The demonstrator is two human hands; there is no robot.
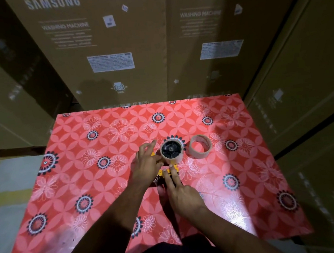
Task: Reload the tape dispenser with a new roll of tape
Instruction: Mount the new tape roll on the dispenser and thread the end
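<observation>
- Filling the background, tall cardboard boxes (100,51) printed SAMSUNG and WASHING MACHINE are seen stacked behind and to both sides of the table.
- A red floral table cover (87,196) is spread over the whole work surface.
- The left hand (147,162) is laid flat with fingers spread and loosely extended; its fingertips (159,159) are pressed against the left side of the mounted roll, and nothing is enclosed in it.
- The right hand (182,194) is set nearer the person, its index and middle fingers stretched forward and resting on the yellow frame; no closed grasp is shown.
- The yellow tape dispenser (167,171) is seen lying on the cover between the two hands, largely hidden by them.
- A roll of clear tape (172,159) is seated on the dispenser's black hub (171,149), just ahead of the right fingertips and touching the left ones.
- A cardboard tape core (200,146) is left on the cover just right of the mounted roll, apart from both hands.
</observation>
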